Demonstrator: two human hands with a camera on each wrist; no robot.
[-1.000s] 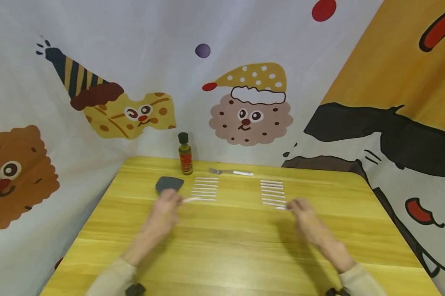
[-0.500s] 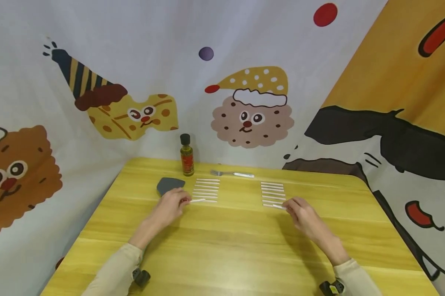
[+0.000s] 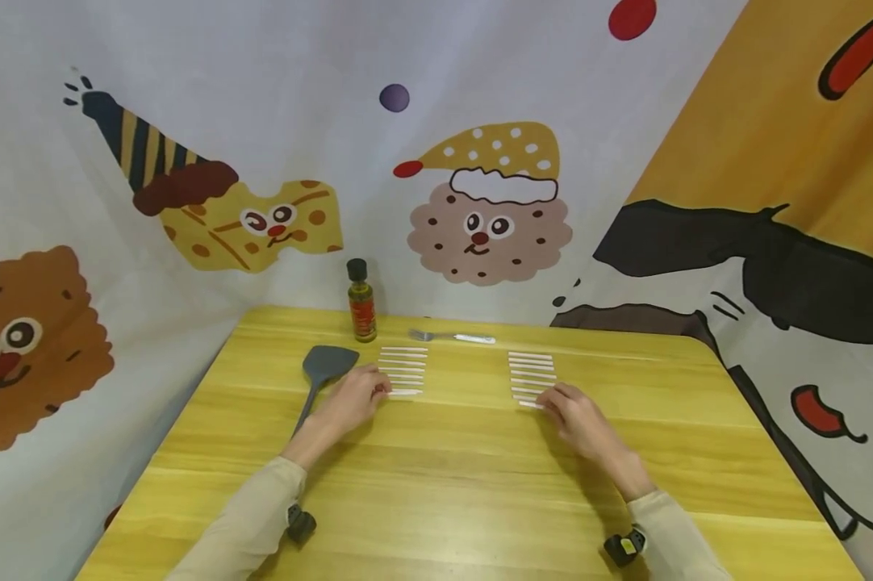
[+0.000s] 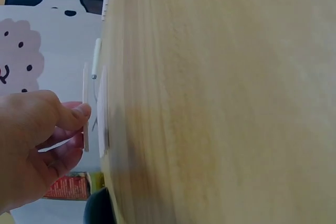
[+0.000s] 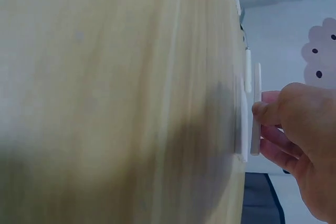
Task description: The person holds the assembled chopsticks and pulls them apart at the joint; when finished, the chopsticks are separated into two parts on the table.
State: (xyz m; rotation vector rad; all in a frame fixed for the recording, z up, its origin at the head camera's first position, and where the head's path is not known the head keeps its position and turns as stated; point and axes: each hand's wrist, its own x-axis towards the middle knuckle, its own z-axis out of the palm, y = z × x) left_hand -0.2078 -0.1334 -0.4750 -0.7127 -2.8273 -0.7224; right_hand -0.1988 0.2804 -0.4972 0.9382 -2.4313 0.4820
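My left hand [image 3: 352, 399] pinches a thin pale stick [image 4: 86, 85] between thumb and fingers, at the near end of the left row of sticks [image 3: 403, 363]. On the other side, my right hand [image 3: 578, 420] pinches a similar stick [image 5: 257, 85] by the near end of the right row of sticks [image 3: 532, 371]. Both wrist views show a small gap between the held stick and those on the table. Each row has several sticks lying crosswise, roughly parallel. The fingers hide part of each held stick.
A grey spatula [image 3: 327, 363] lies left of the left row, its handle partly behind my left arm. Behind the rows are an upright bottle [image 3: 363, 311] with a dark cap and a fork [image 3: 473, 339]. A printed cloth [image 3: 306, 105] hangs behind the wooden table [image 3: 444, 484].
Both hands have moved inward, bringing their sticks over the near ends of the two rows. The spatula's handle has come into view as the left hand shifted right.
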